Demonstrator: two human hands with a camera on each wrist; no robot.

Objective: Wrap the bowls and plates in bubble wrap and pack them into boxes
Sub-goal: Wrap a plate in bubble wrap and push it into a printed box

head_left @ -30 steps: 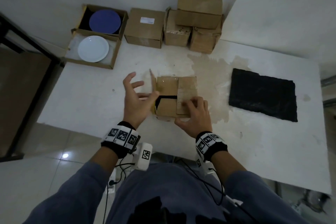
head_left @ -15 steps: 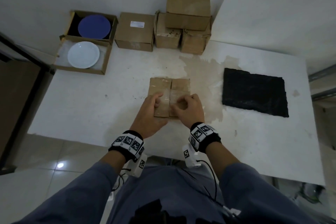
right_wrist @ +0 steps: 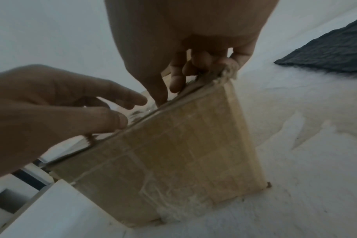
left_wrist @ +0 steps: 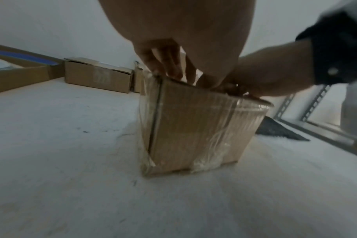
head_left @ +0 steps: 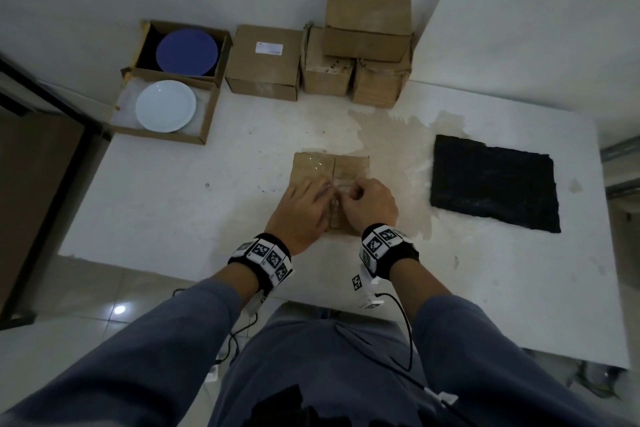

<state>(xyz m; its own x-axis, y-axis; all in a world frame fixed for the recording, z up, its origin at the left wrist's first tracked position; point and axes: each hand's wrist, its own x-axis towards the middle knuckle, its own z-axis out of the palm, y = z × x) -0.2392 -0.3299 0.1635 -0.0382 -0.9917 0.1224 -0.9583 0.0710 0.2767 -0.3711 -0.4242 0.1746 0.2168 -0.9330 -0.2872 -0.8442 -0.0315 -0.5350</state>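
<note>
1. Head view: a closed cardboard box [head_left: 332, 180] sits near the front edge of the white table [head_left: 173, 204], bare tabletop on its left. The left hand [head_left: 301, 211] lies flat-fingered on its flaps; the right hand [head_left: 369, 204] presses with curled fingers. A black mat [head_left: 493, 184] lies right. At the back, closed boxes [head_left: 349, 59]; an open tray [head_left: 204, 114] holds a white plate [head_left: 165, 106], another holds a blue plate [head_left: 187, 51].
2. Left wrist view: fingers [left_wrist: 169, 64] straight on the box's top edge.
3. Right wrist view: fingertips [right_wrist: 175, 83] bent, touching the top edge.
</note>
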